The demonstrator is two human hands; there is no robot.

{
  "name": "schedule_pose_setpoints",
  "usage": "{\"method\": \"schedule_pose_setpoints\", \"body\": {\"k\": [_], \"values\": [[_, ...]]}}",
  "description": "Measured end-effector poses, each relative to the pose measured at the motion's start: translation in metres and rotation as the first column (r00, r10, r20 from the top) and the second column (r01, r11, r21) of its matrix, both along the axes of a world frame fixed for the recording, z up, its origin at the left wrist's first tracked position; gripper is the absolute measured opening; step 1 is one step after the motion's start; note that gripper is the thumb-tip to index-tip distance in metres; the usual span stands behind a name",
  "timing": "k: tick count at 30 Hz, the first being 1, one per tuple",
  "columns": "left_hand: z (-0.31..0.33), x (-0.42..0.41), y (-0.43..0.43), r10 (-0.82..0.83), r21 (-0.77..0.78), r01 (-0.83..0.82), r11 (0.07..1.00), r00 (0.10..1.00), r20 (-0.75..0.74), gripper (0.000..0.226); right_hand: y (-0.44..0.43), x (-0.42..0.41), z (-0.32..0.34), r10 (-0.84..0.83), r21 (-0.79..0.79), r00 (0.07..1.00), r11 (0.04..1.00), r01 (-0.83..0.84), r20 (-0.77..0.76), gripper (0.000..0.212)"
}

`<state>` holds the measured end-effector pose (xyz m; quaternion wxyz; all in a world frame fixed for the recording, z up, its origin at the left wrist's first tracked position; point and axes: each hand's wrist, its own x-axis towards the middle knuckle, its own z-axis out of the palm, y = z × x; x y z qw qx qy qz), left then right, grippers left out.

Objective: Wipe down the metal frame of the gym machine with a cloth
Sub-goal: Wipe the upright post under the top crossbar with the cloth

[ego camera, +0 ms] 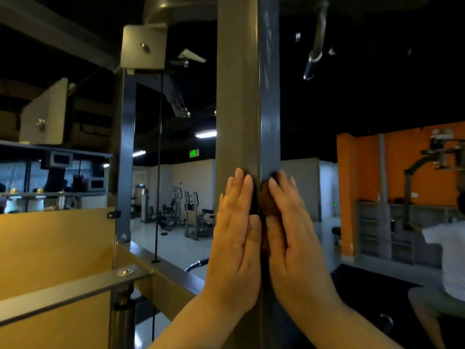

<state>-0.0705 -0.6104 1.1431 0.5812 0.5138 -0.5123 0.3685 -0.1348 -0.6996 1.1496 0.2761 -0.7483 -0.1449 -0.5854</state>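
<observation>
Fingers [239,187] of both hands are straight and pressed together, not spread, not pinching. The left hand [236,238] lies flat on the tan front face of the upright post [237,96]. The right hand [295,240] lies flat on the post's blue-grey side face, so the two palms sandwich the corner edge.

The cloth [267,200], a dark brownish wad, is trapped btwn the hands at that corner. Only a small bit shows, by the right index finger and under the left fingertips. How much is under the palms, can't tell.

Progress, as a judgement: prob. mid-wipe on this one post, w/ plenty left.
- The hands sit low on the visible length. A long run of post rises above them to the top of view, and faint smudgy marks show on the side face near the top.
- No wet sheen or clean/dirty line anywhere, so which parts are done can't be read off.
- Other frame parts have no hand or cloth near them: the second upright [125,147] to the left, the grey crossbar [70,290] w/ its bolt, and the pulley plate [143,46].

Cable [159,172] hangs beside the second upright. Yellow panel [55,248] fills the lower left. Other machines [176,212] stand well back on the floor. At right, a person in a white shirt [448,260] stands before the orange wall [402,167].
</observation>
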Motion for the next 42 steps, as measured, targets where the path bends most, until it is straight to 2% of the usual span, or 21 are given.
{"method": "schedule_pose_setpoints", "body": {"k": [3, 5, 8, 12, 16, 20, 22, 24, 29, 32, 36, 38, 42], "values": [[0.024, 0.001, -0.003, -0.016, -0.034, 0.016, 0.999, 1.0, 0.004, 0.05, 0.004, 0.003, 0.015, 0.061, 0.035, 0.997, 0.997, -0.062, 0.038, 0.047], [0.03, 0.004, -0.003, -0.024, -0.033, 0.025, 0.999, 0.999, 0.022, 0.05, 0.006, 0.007, 0.006, 0.111, 0.04, 0.992, 0.993, -0.113, 0.052, 0.055], [0.035, 0.008, -0.001, -0.046, -0.012, 0.047, 0.999, 0.998, 0.037, 0.055, 0.0, 0.012, 0.005, 0.031, -0.036, 0.997, 0.999, -0.029, 0.068, 0.058], [0.065, 0.008, 0.001, -0.063, -0.005, 0.063, 0.998, 0.998, 0.029, 0.049, -0.002, 0.005, 0.067, 0.035, -0.037, 0.999, 0.999, -0.035, 0.003, 0.048], [0.115, 0.006, -0.002, -0.066, -0.019, 0.066, 0.998, 0.998, 0.003, 0.049, -0.007, 0.006, 0.134, 0.047, -0.042, 0.999, 0.998, -0.047, 0.009, 0.052], [0.153, 0.007, -0.002, -0.109, -0.02, 0.109, 0.994, 0.994, 0.003, 0.048, -0.004, 0.013, 0.13, 0.058, -0.072, 0.996, 0.996, -0.052, 0.073, 0.051], [0.167, 0.007, -0.001, -0.119, -0.017, 0.119, 0.993, 0.993, 0.005, 0.048, -0.006, 0.011, 0.127, 0.078, -0.101, 0.997, 0.992, -0.076, 0.012, 0.052], [0.179, 0.009, 0.0, -0.123, -0.033, 0.123, 0.992, 0.992, 0.009, 0.046, -0.011, 0.007, 0.143, 0.062, -0.132, 0.997, 0.989, -0.068, -0.047, 0.052], [0.211, 0.008, -0.006, -0.156, -0.077, 0.155, 0.985, 0.988, -0.011, 0.046, -0.011, 0.003, 0.211, 0.069, -0.08, 0.998, 0.994, -0.069, -0.002, 0.05], [0.23, 0.014, -0.004, -0.199, -0.088, 0.196, 0.977, 0.98, -0.031, 0.045, -0.006, 0.001, 0.213, 0.059, -0.082, 0.998, 0.995, -0.058, 0.011, 0.051], [0.243, 0.019, -0.005, -0.255, -0.097, 0.249, 0.964, 0.965, -0.054, 0.044, -0.009, -0.001, 0.197, 0.046, -0.197, 0.999, 0.98, -0.039, 0.028, 0.055], [0.246, 0.019, -0.007, -0.244, -0.112, 0.239, 0.965, 0.969, -0.037, 0.043, -0.015, -0.001, 0.214, 0.11, -0.152, 0.994, 0.983, -0.105, 0.023, 0.049], [0.252, 0.012, -0.008, -0.234, -0.142, 0.227, 0.963, 0.972, -0.034, 0.041, -0.016, 0.002, 0.249, 0.06, -0.156, 0.996, 0.987, -0.048, 0.073, 0.035]]}}
